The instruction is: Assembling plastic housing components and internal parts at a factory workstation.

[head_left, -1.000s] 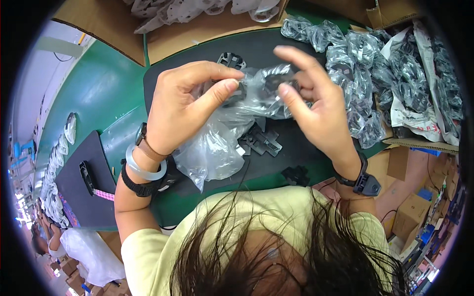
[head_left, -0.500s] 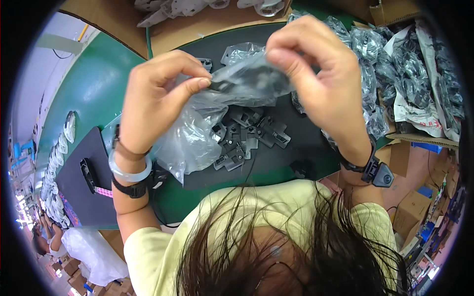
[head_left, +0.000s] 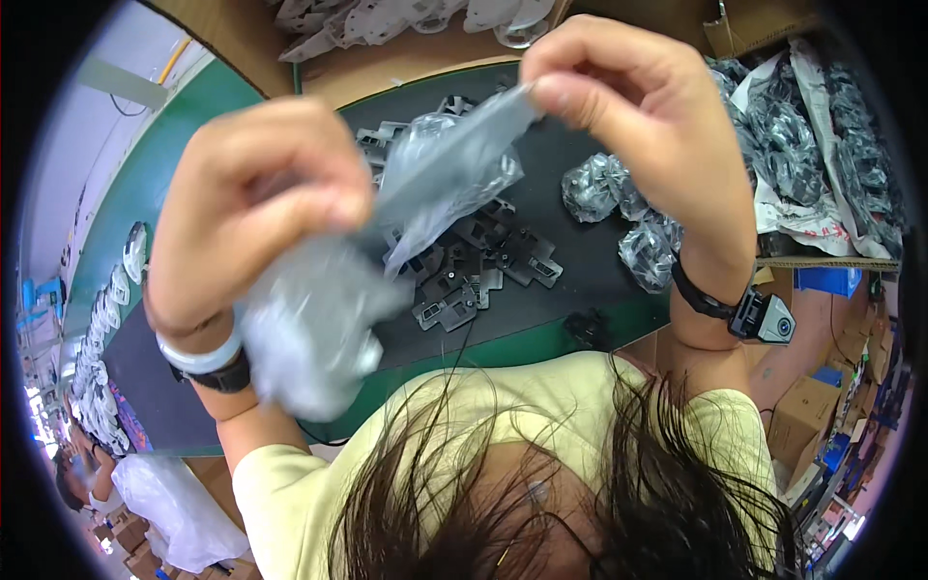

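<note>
A clear plastic bag [head_left: 459, 159] is stretched in the air between my two hands. My left hand [head_left: 256, 198] is blurred by motion but pinches one end, with the crumpled lower part of the bag hanging beneath it. At the opposite end, my right hand [head_left: 652, 121] grips the bag's corner between thumb and finger. Below the bag, several dark grey plastic parts [head_left: 474, 275] with metal fittings lie in a loose pile on the black mat [head_left: 532, 314]. More of these parts are partly hidden behind the bag.
Bagged bundles [head_left: 594, 188] lie right of the pile. A carton [head_left: 826, 261] at the right holds more bagged parts. White pieces [head_left: 387, 24] fill a cardboard box at the far side. Clear curved parts [head_left: 121, 285] line the left edge. Another person [head_left: 82, 474] is at far left.
My hands have spread apart, pulling the bag taut. The left moved left and slightly down with its bag end; the right shifted slightly right. Bundles by the right hand now show.
</note>
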The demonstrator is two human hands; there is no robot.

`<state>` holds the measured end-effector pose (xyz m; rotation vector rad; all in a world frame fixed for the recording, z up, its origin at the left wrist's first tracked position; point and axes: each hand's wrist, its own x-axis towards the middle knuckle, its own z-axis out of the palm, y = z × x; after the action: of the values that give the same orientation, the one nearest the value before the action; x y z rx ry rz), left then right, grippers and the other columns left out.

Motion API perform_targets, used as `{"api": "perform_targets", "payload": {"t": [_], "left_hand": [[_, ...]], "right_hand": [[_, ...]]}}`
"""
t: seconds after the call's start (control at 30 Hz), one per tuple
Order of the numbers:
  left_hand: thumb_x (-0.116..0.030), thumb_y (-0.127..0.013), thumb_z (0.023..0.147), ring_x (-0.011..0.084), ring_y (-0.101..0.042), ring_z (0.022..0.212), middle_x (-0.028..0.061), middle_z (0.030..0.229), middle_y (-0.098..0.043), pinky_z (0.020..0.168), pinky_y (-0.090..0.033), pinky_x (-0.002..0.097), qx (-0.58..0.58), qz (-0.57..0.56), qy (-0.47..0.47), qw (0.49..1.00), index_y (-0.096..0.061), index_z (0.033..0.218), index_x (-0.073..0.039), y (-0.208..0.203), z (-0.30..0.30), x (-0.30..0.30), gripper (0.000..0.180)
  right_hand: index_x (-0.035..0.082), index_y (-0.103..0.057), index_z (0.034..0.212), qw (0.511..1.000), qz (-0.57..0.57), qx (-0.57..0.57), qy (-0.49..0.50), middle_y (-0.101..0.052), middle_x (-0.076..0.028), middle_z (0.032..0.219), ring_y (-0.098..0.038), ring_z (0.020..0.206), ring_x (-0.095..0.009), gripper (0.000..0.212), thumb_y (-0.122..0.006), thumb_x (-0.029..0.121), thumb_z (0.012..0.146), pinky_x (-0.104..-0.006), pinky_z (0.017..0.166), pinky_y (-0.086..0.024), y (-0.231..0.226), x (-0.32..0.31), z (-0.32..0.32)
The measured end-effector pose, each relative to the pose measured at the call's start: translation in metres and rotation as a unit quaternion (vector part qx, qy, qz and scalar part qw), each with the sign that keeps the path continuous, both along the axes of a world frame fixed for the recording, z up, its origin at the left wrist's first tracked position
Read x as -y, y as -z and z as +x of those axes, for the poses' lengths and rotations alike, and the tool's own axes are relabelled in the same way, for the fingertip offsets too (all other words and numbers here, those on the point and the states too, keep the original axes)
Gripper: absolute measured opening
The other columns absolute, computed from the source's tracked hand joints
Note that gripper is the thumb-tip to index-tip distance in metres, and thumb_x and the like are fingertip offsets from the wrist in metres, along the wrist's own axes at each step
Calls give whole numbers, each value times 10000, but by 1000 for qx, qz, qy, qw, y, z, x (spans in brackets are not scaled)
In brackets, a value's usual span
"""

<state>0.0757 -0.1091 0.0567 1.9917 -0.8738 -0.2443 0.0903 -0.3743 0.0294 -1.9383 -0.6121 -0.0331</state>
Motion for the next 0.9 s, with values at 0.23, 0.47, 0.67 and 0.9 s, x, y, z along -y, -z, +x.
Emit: {"api": "perform_targets", "payload": {"t": [0.23, 0.47, 0.67, 0.9], "left_hand": [[-193, -631, 824, 111, -458, 522, 69, 656, -518, 497, -354, 230, -150, -249, -50, 956, -483, 757, -6, 38, -8, -18, 248], [-206, -626, 797, 74, -402, 569, -8, 633, -459, 514, -316, 222, -138, -201, -120, 962, -470, 730, -41, 40, -21, -29, 237], [-136, -771, 642, 114, -429, 508, 21, 591, -515, 504, -353, 240, -5, 73, -152, 986, -564, 1107, -27, 66, -7, 43, 520], [-27, -617, 618, 169, -551, 838, 108, 998, -609, 732, -414, 260, 54, -39, -220, 973, -582, 776, 37, 75, -14, -3, 174]], "right_hand": [[14, -613, 796, 978, 26, -24, -207, -584, -78, 756, -581, 728, -200, 37, -643, 26, 779, -291, 646, -458, 32, -5, -37], [23, -578, 1077, 984, -134, 115, 32, -603, -133, 995, -605, 845, -249, 319, -636, 76, 768, -319, 705, -485, 95, -5, -11], [14, -612, 847, 990, 131, 50, 29, -610, -122, 803, -604, 746, -271, 103, -607, -16, 749, -329, 656, -478, 66, -35, -17], [64, -613, 1078, 977, -169, 128, -19, -601, -91, 1074, -526, 1059, -312, 418, -667, -24, 672, -418, 945, -400, 50, 39, -46]]}}
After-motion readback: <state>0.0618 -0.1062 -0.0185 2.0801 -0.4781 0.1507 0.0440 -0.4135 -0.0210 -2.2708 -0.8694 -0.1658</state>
